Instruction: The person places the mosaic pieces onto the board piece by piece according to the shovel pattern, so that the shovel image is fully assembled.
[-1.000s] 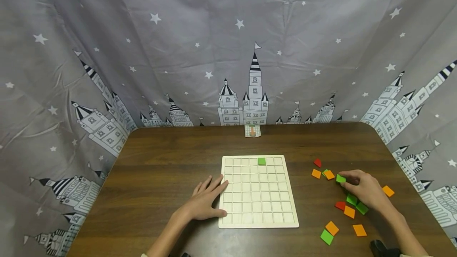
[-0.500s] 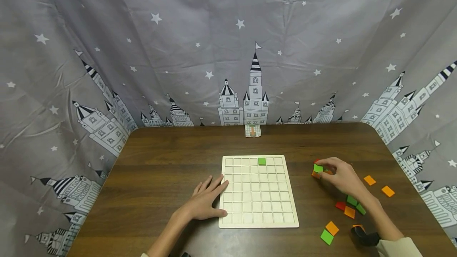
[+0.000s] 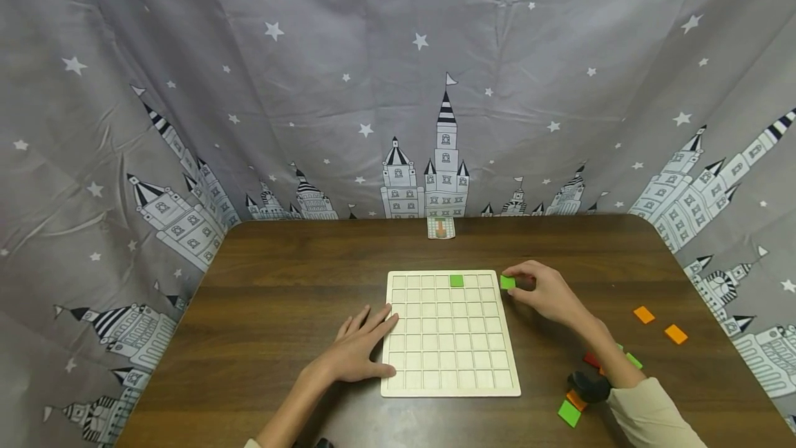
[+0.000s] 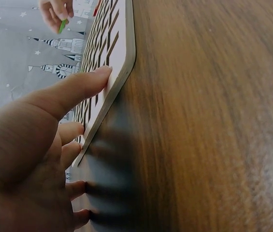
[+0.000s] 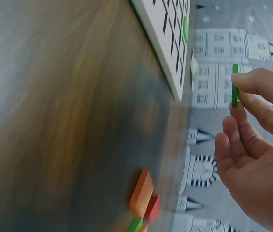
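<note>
Right wrist: green tile [image 5: 235, 95] edge-on, roughly level

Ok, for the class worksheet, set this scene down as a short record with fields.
Left hand: touches the board at its left edge
Right hand: pinches a green tile near the board's right edge
On board: another green tile, far row
Loose tiles: orange, green, red; some partly hidden
Table: brown
Curtain: grey, castles and stars

Beside the cream, gridded board [image 3: 448, 343], the tile [image 3: 507, 283] in my right grip [image 3: 542, 290] is green — behind the board, a white-starred grey curtain [image 3: 398, 85].
</note>
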`<state>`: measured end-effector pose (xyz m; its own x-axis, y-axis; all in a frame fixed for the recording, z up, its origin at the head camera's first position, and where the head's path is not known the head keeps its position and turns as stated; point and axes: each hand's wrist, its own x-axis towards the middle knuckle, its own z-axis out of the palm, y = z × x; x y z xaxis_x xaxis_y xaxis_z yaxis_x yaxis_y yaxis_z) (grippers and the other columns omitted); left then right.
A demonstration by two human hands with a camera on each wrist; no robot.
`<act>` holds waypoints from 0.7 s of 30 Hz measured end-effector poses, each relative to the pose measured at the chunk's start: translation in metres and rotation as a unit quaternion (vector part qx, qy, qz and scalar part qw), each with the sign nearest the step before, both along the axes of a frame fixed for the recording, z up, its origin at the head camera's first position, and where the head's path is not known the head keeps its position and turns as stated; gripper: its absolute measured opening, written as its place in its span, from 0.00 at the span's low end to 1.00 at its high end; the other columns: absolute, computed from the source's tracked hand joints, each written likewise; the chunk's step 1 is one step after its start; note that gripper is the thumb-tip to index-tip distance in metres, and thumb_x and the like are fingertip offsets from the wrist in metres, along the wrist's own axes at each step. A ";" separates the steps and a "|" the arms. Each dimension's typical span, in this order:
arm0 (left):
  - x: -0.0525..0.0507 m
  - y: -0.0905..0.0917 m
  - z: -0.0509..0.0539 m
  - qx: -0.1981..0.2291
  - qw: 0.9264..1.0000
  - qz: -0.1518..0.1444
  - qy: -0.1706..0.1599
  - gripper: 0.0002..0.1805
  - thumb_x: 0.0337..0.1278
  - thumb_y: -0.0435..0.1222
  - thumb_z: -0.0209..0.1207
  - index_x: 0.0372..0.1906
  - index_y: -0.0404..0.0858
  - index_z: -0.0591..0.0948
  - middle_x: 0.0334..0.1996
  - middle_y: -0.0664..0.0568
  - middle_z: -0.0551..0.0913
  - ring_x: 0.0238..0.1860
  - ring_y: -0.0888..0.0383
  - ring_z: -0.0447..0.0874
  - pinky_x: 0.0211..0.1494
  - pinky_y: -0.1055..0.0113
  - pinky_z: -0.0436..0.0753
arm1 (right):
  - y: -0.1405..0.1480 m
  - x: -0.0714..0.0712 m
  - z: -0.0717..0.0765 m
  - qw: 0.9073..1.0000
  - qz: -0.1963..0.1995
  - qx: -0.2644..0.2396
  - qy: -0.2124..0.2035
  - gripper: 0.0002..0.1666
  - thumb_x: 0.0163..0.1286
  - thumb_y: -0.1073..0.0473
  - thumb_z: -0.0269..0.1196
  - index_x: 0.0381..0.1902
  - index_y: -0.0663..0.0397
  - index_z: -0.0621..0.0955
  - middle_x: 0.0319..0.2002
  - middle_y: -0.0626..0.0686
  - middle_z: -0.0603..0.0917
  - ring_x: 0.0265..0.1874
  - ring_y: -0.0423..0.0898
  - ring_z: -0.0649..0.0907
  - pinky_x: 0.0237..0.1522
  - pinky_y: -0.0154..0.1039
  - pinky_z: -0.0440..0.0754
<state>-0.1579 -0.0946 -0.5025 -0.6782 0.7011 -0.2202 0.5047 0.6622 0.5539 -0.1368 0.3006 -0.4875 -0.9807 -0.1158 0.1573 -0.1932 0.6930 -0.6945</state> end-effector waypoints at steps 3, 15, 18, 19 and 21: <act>0.000 0.000 0.001 0.000 1.000 0.001 -0.001 0.49 0.55 0.50 0.70 0.78 0.40 0.60 0.79 0.45 0.51 0.77 0.33 0.39 0.69 0.30 0.40 | -0.012 -0.011 -0.002 1.000 0.011 -0.005 -0.004 0.16 0.63 0.66 0.69 0.50 0.57 0.86 0.47 0.52 0.84 0.45 0.52 0.82 0.45 0.50 0.79; 0.001 0.001 0.002 -0.003 1.000 0.004 -0.003 0.49 0.55 0.49 0.70 0.78 0.41 0.60 0.79 0.45 0.51 0.77 0.33 0.38 0.70 0.31 0.39 | -0.051 -0.048 -0.008 0.998 0.049 -0.046 -0.017 0.16 0.62 0.68 0.69 0.49 0.59 0.87 0.46 0.54 0.84 0.48 0.55 0.83 0.51 0.52 0.79; 0.001 0.001 0.002 -0.006 1.000 0.003 -0.002 0.49 0.56 0.50 0.69 0.78 0.41 0.60 0.79 0.45 0.51 0.77 0.34 0.38 0.70 0.31 0.39 | -0.059 -0.055 -0.011 0.997 0.056 -0.052 -0.026 0.15 0.62 0.69 0.68 0.48 0.61 0.87 0.47 0.56 0.84 0.49 0.57 0.83 0.54 0.53 0.79; 0.001 0.001 0.002 -0.007 1.000 0.003 -0.002 0.49 0.56 0.50 0.69 0.78 0.41 0.60 0.79 0.46 0.51 0.77 0.34 0.38 0.70 0.32 0.39 | -0.061 -0.058 -0.012 0.997 0.058 -0.051 -0.028 0.15 0.62 0.69 0.68 0.48 0.61 0.87 0.47 0.56 0.84 0.49 0.57 0.83 0.53 0.53 0.79; 0.001 0.001 0.001 -0.007 1.000 0.002 -0.002 0.49 0.56 0.50 0.69 0.78 0.41 0.60 0.79 0.45 0.51 0.77 0.34 0.38 0.70 0.32 0.39 | -0.065 -0.062 -0.014 0.996 0.060 -0.049 -0.034 0.14 0.63 0.69 0.67 0.48 0.62 0.87 0.48 0.57 0.83 0.49 0.57 0.82 0.52 0.52 0.80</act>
<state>-0.1572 -0.0937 -0.5011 -0.6805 0.6950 -0.2320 0.5000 0.6719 0.5464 -0.1986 0.2359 -0.5014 -0.9693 -0.2210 0.1080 -0.2219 0.5963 -0.7715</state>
